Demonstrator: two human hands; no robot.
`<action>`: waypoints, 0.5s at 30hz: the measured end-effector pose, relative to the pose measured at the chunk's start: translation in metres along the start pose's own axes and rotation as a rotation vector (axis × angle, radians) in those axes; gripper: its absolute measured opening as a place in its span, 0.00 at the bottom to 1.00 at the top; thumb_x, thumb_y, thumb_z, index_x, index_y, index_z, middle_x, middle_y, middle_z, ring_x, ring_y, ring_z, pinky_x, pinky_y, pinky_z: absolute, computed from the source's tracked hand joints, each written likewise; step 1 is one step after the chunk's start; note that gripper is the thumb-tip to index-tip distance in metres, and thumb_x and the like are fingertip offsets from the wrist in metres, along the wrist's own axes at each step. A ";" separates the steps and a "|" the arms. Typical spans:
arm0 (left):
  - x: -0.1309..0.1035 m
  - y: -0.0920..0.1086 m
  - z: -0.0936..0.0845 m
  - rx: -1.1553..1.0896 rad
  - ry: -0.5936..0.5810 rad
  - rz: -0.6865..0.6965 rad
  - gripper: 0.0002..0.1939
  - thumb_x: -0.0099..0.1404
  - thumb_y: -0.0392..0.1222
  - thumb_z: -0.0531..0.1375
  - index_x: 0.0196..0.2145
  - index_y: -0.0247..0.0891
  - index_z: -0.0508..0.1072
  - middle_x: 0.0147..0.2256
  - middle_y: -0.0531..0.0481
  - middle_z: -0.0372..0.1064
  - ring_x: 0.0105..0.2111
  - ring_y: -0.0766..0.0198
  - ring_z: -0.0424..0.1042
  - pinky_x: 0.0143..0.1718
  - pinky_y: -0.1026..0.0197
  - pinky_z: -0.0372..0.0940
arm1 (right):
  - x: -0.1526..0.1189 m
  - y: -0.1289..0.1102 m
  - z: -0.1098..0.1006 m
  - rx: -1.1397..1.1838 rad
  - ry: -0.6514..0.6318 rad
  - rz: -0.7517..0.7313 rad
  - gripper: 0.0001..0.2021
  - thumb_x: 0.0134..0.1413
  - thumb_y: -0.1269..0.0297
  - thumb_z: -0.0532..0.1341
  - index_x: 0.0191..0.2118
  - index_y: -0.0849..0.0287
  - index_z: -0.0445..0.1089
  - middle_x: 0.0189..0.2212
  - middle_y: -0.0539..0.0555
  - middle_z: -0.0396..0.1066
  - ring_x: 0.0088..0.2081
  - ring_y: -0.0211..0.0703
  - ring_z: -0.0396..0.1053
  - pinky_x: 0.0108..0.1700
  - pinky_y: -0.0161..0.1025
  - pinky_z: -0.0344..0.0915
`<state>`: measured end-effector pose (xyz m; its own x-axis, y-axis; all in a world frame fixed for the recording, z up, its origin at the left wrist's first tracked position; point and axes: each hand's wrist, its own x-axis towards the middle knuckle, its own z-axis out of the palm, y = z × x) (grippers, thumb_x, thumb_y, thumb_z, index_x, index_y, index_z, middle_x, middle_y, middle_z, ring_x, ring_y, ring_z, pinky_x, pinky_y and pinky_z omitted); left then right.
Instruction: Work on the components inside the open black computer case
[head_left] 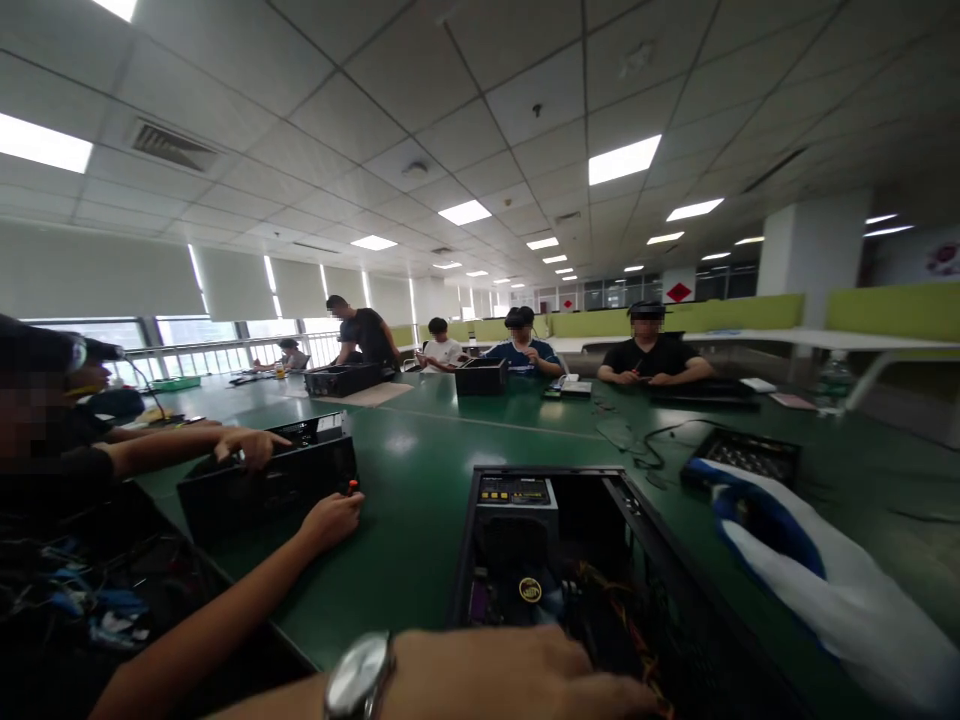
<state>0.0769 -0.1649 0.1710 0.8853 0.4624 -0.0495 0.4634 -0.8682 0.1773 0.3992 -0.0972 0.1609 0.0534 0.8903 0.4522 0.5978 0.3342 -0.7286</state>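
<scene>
My left hand, a silver watch on its wrist, reaches in from the bottom edge. It lies across the near end of an open black computer case. Its visible fingers are stretched out and somewhat blurred; the lower part is cut off. Inside the case are a power supply with a yellow-marked label, a round gold-ringed emblem and coloured cables. My right hand is not in view. A white and blue cloth-like thing lies to the right of the case.
At left, a co-worker's hand touches another black case; their other hand holds something orange-tipped. A black tray-like part and a cable lie on the green table. A bottle stands far right. Several people sit or stand beyond.
</scene>
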 end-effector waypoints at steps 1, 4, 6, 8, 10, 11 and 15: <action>0.000 -0.010 -0.013 0.069 0.033 0.049 0.30 0.76 0.49 0.53 0.71 0.48 0.49 0.56 0.43 0.68 0.55 0.53 0.70 0.51 0.54 0.66 | -0.003 -0.019 0.000 -0.037 -0.073 -0.117 0.31 0.57 0.41 0.56 0.64 0.46 0.62 0.58 0.54 0.71 0.58 0.58 0.68 0.62 0.52 0.63; 0.016 -0.055 -0.025 0.366 -0.013 0.094 0.33 0.69 0.45 0.61 0.68 0.46 0.57 0.62 0.41 0.61 0.61 0.47 0.62 0.55 0.48 0.62 | -0.013 -0.063 0.020 -0.255 -0.331 -0.365 0.29 0.59 0.53 0.57 0.65 0.52 0.63 0.62 0.57 0.66 0.62 0.57 0.64 0.67 0.53 0.57; 0.032 -0.089 -0.012 0.528 -0.079 0.106 0.33 0.67 0.42 0.62 0.67 0.47 0.58 0.63 0.40 0.61 0.61 0.47 0.62 0.53 0.48 0.63 | -0.017 -0.079 0.040 -0.417 -0.473 -0.412 0.27 0.55 0.63 0.57 0.62 0.56 0.67 0.64 0.61 0.65 0.64 0.62 0.61 0.67 0.56 0.56; 0.047 -0.115 0.006 0.642 -0.060 0.145 0.31 0.66 0.40 0.62 0.66 0.48 0.61 0.60 0.40 0.65 0.58 0.49 0.65 0.48 0.50 0.64 | -0.019 -0.085 0.059 -0.566 -0.596 -0.406 0.30 0.51 0.72 0.58 0.61 0.58 0.69 0.64 0.66 0.63 0.64 0.68 0.61 0.64 0.60 0.59; 0.058 -0.130 0.020 0.705 -0.014 0.189 0.25 0.67 0.38 0.60 0.61 0.49 0.66 0.54 0.43 0.71 0.53 0.51 0.67 0.45 0.52 0.63 | -0.021 -0.086 0.071 -0.695 -0.717 -0.411 0.33 0.46 0.77 0.59 0.62 0.59 0.68 0.64 0.70 0.62 0.62 0.71 0.63 0.61 0.62 0.63; 0.062 -0.134 0.024 0.717 -0.008 0.206 0.22 0.68 0.38 0.60 0.59 0.49 0.67 0.52 0.45 0.72 0.52 0.52 0.68 0.44 0.52 0.63 | -0.021 -0.085 0.075 -0.752 -0.783 -0.416 0.35 0.45 0.79 0.60 0.63 0.59 0.68 0.63 0.71 0.63 0.60 0.72 0.65 0.59 0.61 0.66; 0.067 -0.129 0.022 0.711 -0.065 0.255 0.20 0.68 0.41 0.62 0.57 0.48 0.68 0.52 0.45 0.72 0.48 0.55 0.70 0.42 0.54 0.64 | -0.018 -0.076 0.084 -0.839 -0.908 -0.412 0.36 0.36 0.79 0.63 0.58 0.58 0.71 0.54 0.70 0.72 0.50 0.68 0.74 0.50 0.56 0.72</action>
<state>0.0773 -0.0258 0.1230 0.9587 0.2392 -0.1539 0.1379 -0.8642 -0.4839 0.2853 -0.1123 0.1651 -0.6113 0.7698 -0.1834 0.7729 0.6306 0.0706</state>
